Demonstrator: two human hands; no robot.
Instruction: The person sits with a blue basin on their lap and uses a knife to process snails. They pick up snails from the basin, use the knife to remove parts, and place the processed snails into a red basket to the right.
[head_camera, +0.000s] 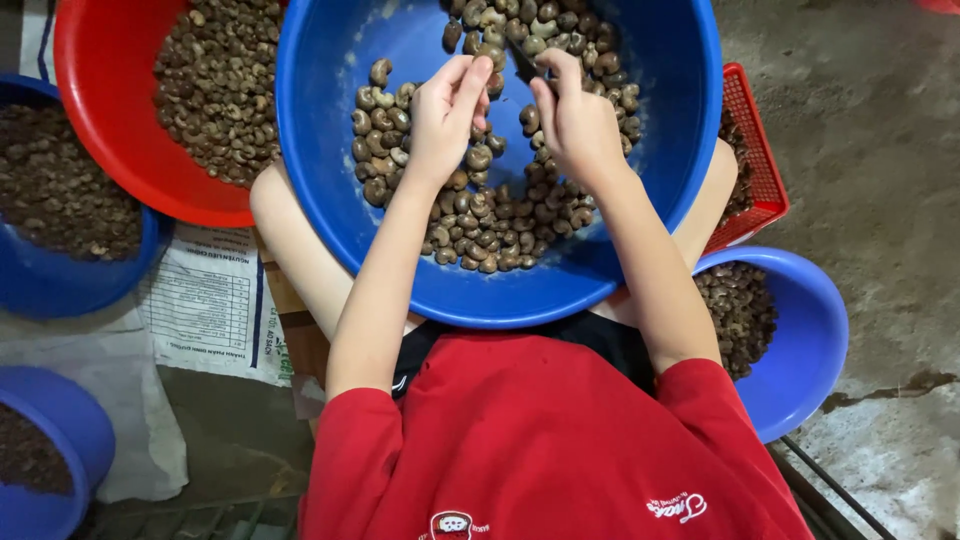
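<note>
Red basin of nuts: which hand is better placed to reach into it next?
Probably the left hand: it is nearer the red basin, over the blue basin; the right hand lies farther off and grips a dark thin tool.

Red short-sleeve tee (540, 450) w/ small white chest emblems, black collar trim.

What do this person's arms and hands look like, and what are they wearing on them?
Both arms are bare from the short red sleeves of a T-shirt down to the fingers. The left hand and right hand wear no gloves, and no rings, watch or bracelets show. The shirt bears small white markings on the chest.
</note>
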